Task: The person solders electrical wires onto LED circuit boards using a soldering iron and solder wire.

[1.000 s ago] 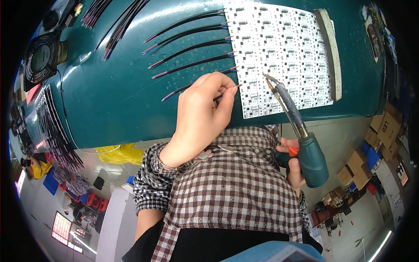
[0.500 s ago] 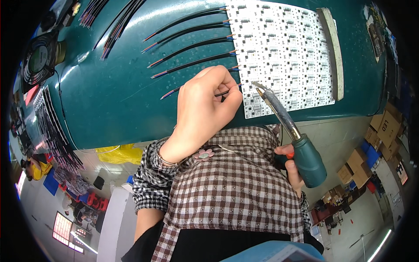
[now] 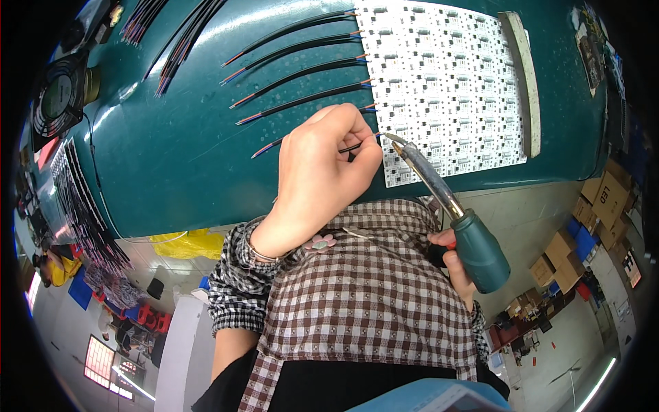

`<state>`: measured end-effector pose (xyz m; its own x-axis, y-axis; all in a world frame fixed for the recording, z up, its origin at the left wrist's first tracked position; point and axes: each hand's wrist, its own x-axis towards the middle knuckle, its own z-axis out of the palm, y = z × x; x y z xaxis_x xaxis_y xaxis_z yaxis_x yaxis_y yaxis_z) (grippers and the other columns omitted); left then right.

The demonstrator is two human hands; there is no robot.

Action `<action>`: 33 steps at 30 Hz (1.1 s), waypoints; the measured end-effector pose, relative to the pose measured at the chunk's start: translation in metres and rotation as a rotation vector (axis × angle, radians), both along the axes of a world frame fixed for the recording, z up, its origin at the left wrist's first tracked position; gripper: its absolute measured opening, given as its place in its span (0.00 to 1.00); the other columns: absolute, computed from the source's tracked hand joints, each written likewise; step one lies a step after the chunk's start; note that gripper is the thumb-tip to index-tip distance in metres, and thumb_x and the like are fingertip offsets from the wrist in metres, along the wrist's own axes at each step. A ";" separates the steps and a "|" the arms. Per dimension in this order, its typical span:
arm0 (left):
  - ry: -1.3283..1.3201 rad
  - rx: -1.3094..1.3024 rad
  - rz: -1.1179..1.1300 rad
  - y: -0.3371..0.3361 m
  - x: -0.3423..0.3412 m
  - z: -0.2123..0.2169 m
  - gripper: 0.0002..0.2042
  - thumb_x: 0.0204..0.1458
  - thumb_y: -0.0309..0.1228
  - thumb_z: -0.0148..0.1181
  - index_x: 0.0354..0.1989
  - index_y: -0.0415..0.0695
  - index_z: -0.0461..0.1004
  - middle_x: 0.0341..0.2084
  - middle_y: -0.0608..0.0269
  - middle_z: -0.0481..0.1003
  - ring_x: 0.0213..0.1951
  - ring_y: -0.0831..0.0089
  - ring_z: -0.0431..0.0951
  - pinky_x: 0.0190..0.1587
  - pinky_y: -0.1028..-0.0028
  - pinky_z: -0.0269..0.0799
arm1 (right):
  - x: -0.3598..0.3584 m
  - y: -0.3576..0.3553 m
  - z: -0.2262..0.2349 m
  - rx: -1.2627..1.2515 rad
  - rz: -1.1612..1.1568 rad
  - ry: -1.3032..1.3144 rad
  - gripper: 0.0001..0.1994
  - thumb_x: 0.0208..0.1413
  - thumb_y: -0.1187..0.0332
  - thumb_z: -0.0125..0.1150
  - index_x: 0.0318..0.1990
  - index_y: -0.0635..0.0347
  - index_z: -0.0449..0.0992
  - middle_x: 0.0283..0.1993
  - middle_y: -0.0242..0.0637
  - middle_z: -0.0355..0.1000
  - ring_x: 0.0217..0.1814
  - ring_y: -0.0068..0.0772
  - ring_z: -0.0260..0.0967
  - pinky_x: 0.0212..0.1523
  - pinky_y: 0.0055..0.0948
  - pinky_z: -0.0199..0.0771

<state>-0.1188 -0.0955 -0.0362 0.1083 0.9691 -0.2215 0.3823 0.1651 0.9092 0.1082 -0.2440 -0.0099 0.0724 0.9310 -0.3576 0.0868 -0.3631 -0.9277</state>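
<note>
Between thumb and fingers, my left hand [image 3: 326, 154] pinches a thin black cable [image 3: 351, 147], its bared end at the left edge of a white circuit board panel [image 3: 446, 89]. My right hand [image 3: 456, 264] grips a soldering iron [image 3: 480, 250] by its dark green handle. The iron's tip meets the panel's left edge, right by that cable end. Several black cables [image 3: 302, 65] with red and blue wire ends run leftward from the same edge, farther up. My left hand partly covers the lower ones.
A pale bar [image 3: 523, 82] lies along the panel's right side. On the green table [image 3: 185, 158] are cable bundles [image 3: 189, 41] at the far left and a small fan [image 3: 62, 99]. More cables [image 3: 86, 213] hang over its left edge. Cardboard boxes [image 3: 604, 199] stand to the right.
The soldering iron in my right hand has moved left and slightly down, its tip now at the cable end. My left hand has barely moved.
</note>
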 end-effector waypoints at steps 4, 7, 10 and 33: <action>0.018 0.019 0.003 0.000 0.001 0.000 0.06 0.42 0.20 0.61 0.22 0.39 0.69 0.19 0.61 0.72 0.20 0.71 0.73 0.22 0.74 0.68 | 0.002 -0.002 -0.002 0.007 0.028 -0.024 0.27 0.50 0.73 0.69 0.55 0.76 0.66 0.37 0.44 0.78 0.41 0.36 0.78 0.46 0.34 0.79; 0.027 0.009 0.003 0.000 0.001 -0.001 0.06 0.41 0.20 0.61 0.22 0.39 0.68 0.19 0.61 0.72 0.20 0.71 0.73 0.22 0.74 0.68 | 0.000 -0.001 -0.002 -0.023 -0.017 0.012 0.26 0.50 0.74 0.69 0.55 0.76 0.66 0.37 0.44 0.78 0.41 0.35 0.78 0.47 0.33 0.78; 0.032 0.014 0.001 0.000 0.000 -0.001 0.06 0.41 0.20 0.62 0.22 0.39 0.68 0.19 0.61 0.72 0.20 0.71 0.73 0.22 0.74 0.68 | -0.001 -0.002 -0.001 -0.043 -0.002 -0.026 0.27 0.50 0.74 0.70 0.55 0.76 0.66 0.38 0.44 0.79 0.41 0.34 0.78 0.48 0.33 0.78; 0.045 0.012 0.001 0.001 0.000 0.003 0.05 0.42 0.20 0.61 0.22 0.39 0.69 0.19 0.61 0.72 0.19 0.71 0.74 0.22 0.74 0.68 | -0.003 0.010 0.007 0.017 -0.003 0.019 0.24 0.53 0.65 0.68 0.51 0.75 0.70 0.44 0.52 0.76 0.45 0.39 0.77 0.46 0.36 0.81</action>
<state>-0.1187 -0.0943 -0.0334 0.0976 0.9719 -0.2140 0.4230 0.1542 0.8929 0.1055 -0.2339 -0.0024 0.0683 0.9369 -0.3427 0.0682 -0.3471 -0.9353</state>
